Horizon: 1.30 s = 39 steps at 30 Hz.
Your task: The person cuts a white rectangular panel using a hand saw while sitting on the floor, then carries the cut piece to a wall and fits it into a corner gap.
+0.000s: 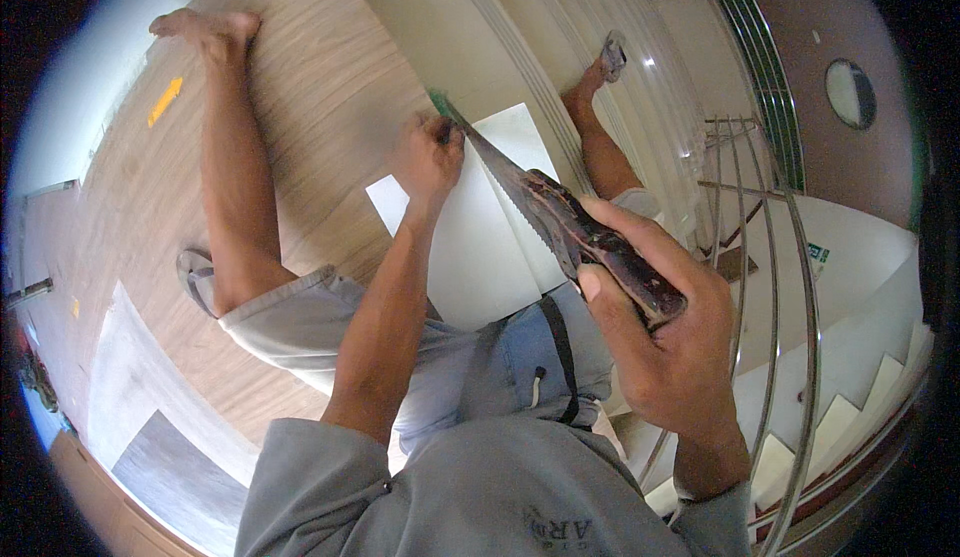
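Note:
My right hand (pixel 665 307) is wrapped round the dark, worn handle of a handsaw (pixel 510 179). Its toothed blade narrows away from me toward the upper left. Close beside the blade's far end is my left hand (pixel 432 157), with curled fingers around something small and dark that I cannot make out. Whether those fingers touch the blade cannot be told. Beneath the saw and my left wrist lies a white board or sheet (pixel 470 267), partly covered by my forearm and reaching over the edge of the wood-patterned floor. A small green patch (pixel 438 102) shows at the blade tip.
I sit on a wood-patterned floor (pixel 320 67) at the top of pale stairs (pixel 640 67), one leg on each. A metal railing (pixel 775 287) curves along the right. A sandal (pixel 196 279) lies by my left leg; a grey-white sheet (pixel 150 397) covers floor at lower left.

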### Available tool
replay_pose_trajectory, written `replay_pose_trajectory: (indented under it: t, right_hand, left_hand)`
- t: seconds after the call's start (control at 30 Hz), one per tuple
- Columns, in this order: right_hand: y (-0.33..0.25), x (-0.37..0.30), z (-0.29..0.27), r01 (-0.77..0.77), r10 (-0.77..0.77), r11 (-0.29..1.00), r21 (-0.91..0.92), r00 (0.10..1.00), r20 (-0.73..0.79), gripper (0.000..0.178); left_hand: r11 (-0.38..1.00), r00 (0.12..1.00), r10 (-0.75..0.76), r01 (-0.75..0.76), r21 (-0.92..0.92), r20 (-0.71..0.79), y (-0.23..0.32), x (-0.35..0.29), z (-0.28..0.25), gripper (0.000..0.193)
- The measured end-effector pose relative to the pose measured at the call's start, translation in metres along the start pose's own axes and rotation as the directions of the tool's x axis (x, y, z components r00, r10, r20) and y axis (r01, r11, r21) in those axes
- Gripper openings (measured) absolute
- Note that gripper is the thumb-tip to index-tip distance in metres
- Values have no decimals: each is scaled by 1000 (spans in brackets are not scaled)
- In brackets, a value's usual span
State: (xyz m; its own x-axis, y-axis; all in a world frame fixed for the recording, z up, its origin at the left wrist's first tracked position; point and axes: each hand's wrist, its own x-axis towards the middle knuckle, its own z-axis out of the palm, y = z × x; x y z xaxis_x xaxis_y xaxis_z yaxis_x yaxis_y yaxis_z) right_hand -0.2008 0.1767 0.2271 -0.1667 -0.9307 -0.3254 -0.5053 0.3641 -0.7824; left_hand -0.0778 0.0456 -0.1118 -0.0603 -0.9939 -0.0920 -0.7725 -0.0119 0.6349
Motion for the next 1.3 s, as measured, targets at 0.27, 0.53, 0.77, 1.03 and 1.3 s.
replay_pose_trajectory:
  t: [0.27, 0.53, 0.77, 1.03, 1.3]
  right_hand:
    - [-10, 2, -7, -28, 27, 999, -21, 999, -33, 40]
    - [-4, 0, -7, -70, 68, 997, -46, 997, -43, 38]
    - [-10, 2, -5, -86, 85, 996, -24, 996, -6, 40]
    - [2, 4, -5, 11, -12, 997, -72, 1000, -13, 40]
    - [-9, 4, -8, -38, 37, 995, -93, 999, -13, 39]
  left_hand:
    - [997, 990, 79, -80, -4, -119, 0, -2, 2, 22]
    - [1000, 1000, -8, 8, 22, -19, 1, -1, 3, 26]
    - [999, 1000, -15, 15, -32, -9, 3, -1, -1, 25]
    - [999, 1000, -30, 29, -35, -8, 1, -2, 2, 26]
    - [1000, 999, 18, -19, -21, -50, 1, -2, 2, 25]
